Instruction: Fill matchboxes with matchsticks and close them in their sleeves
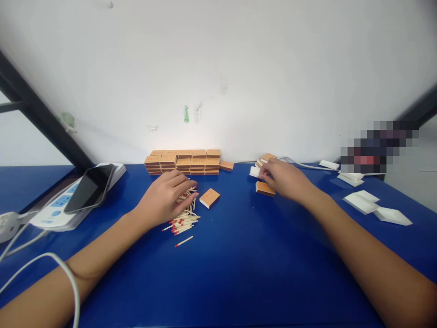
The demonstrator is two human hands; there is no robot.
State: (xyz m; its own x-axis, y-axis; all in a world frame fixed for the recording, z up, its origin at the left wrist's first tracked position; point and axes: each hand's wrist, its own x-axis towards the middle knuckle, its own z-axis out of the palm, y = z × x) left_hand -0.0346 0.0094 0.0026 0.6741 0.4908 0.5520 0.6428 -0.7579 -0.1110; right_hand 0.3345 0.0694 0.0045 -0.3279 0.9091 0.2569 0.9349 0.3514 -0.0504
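We are resting our left hand point(164, 198) palm down on the pile of matches point(182, 218), fingers loosely spread over its far end, so the sticks are lying right under and just toward us from that hand, most of them running roughly left to right with their red heads pointing left; one stray match point(183, 241) is lying apart, nearer to us. Our right hand point(285, 179) is reaching well off to the right, fingers curled around a small white tray point(254, 171) beside a few loose matchboxes point(265, 188); we cannot tell whether it is pinching the tray or only touching it. Between the hands a single matchbox point(209, 197) is lying flat, its long axis angled away to the right, nearer the left hand. The blue worktop point(239, 273) is carrying a stack of matchboxes point(184, 162) against the white wall point(218, 68), a phone point(89, 187) on a power strip point(58, 207) at left, and white trays point(373, 207) at right.
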